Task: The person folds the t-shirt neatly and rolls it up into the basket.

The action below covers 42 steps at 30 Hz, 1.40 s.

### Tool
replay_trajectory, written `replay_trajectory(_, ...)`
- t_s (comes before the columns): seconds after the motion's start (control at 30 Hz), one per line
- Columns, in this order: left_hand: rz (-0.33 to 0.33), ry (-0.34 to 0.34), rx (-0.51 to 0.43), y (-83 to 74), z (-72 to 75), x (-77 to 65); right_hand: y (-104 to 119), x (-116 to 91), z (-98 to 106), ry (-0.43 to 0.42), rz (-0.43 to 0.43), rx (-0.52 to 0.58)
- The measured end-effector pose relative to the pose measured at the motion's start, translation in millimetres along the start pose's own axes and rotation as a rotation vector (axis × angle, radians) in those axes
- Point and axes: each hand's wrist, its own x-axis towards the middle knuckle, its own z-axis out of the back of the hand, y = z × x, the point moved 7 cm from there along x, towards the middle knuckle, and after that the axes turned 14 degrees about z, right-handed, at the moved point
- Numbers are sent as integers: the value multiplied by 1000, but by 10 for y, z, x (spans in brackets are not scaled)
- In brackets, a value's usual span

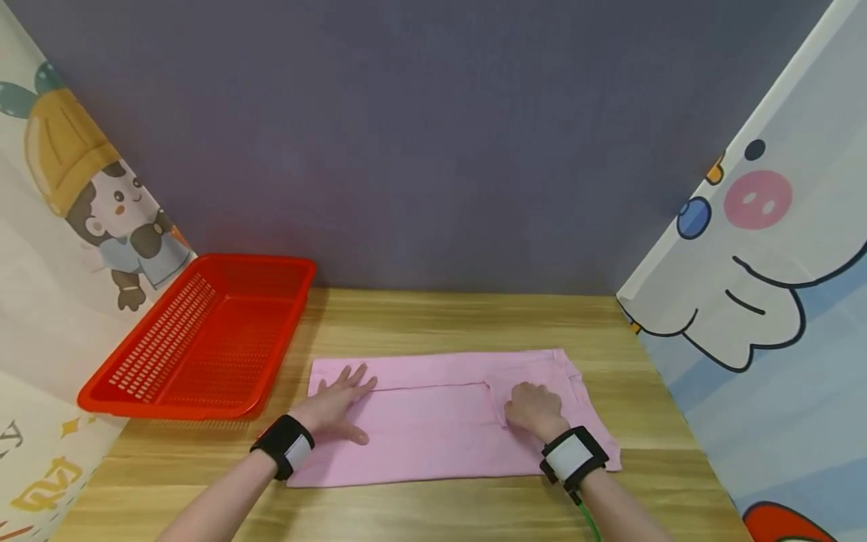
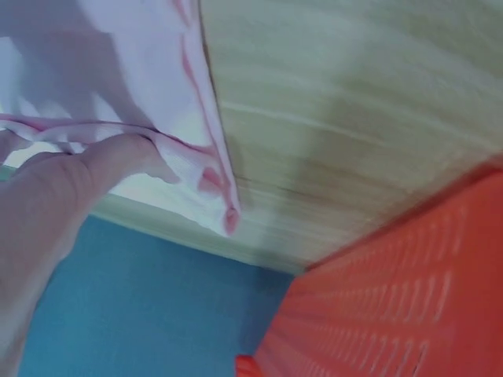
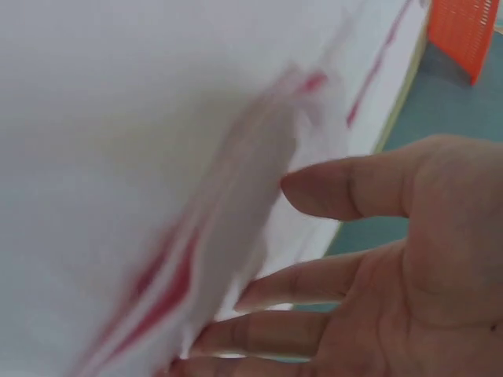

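Observation:
A pink garment [image 1: 427, 448], folded into a long flat piece, lies on the table. My left hand [image 1: 332, 408] rests on its left end with fingers spread. In the left wrist view the left thumb [image 2: 126, 157] lies along a folded edge near a corner of the cloth. On the right end, a smaller flap [image 1: 542, 374] is turned inward over the rest. My right hand [image 1: 536, 411] holds this flap at its inner edge, fingers curled in the head view. The right wrist view shows the raised fold [image 3: 236, 212], blurred, between the thumb and the fingers.
A red perforated plastic basket [image 1: 298, 316] stands on the left, close by my left hand. The wooden table [image 1: 433, 324] ends at a dark grey panel [image 1: 433, 150] at the back. Printed cartoon sheets [image 1: 779, 301] flank the table on both sides.

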Motion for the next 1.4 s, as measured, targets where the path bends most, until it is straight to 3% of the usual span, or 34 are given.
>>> replay_trajectory(0.47,68,-49,-24,-74,30,-17,-90,331,24,-82,40,-61)
replay_trajectory(0.73,135,-47,-24,-127,4,-42,-129,503,13,-45,0,-12)
replay_trajectory(0.93,179,-72,14,-170,-22,-95,-122,601,18,-9,18,17)
replay_trajectory(1.03,92,-142,125,-260,-7,-119,-106,625,47,-13,30,28)
replay_trajectory(1.2,-227,-300,355,-492,-17,-149,-87,674,36,16,58,31)
replay_trajectory(1.3,-375,-298,419,-571,-70,-148,-75,721,16,30,82,29)
replay_trajectory(1.4,-467,-258,455,-624,-108,-130,-69,774,-6,33,101,16)
